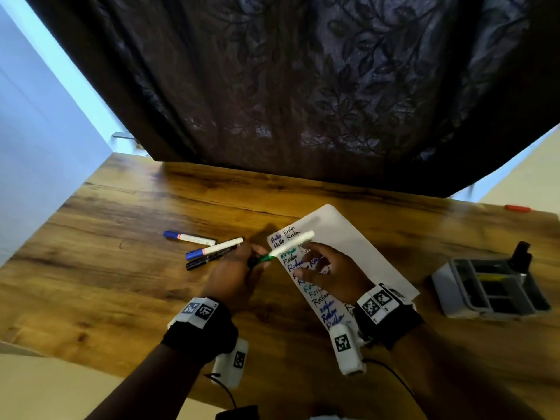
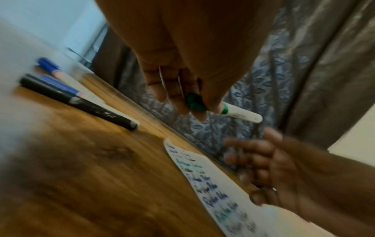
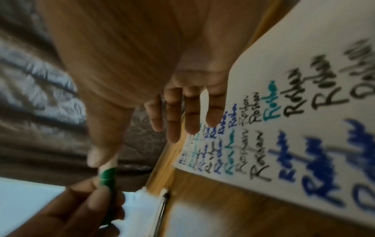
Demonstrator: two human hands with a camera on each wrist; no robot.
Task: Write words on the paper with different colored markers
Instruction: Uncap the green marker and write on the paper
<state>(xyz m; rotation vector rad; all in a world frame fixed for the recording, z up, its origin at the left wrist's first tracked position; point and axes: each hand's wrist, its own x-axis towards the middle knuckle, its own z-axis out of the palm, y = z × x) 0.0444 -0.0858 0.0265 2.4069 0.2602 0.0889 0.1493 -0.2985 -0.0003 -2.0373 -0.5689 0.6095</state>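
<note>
A green marker [image 1: 291, 245] with a white barrel is held above the paper's upper left corner. My left hand [image 1: 253, 262] grips its green cap end [image 2: 194, 102]. My right hand [image 1: 306, 262] hovers over the paper with its fingers [image 3: 174, 115] straight. Its thumb lies against the white barrel [image 3: 111, 162], just above the green band [image 3: 106, 174]. The white paper [image 1: 357, 244] lies on the wooden table [image 1: 121, 268], its left side filled with rows of words in blue, black and teal [image 3: 270, 105].
Two blue-capped markers [image 1: 188, 237] [image 1: 213, 248] and a black marker [image 1: 209, 259] lie left of my left hand. A grey compartment tray [image 1: 491, 286] with a dark bottle [image 1: 521, 256] stands at the right. A dark curtain [image 1: 303, 86] hangs behind the table.
</note>
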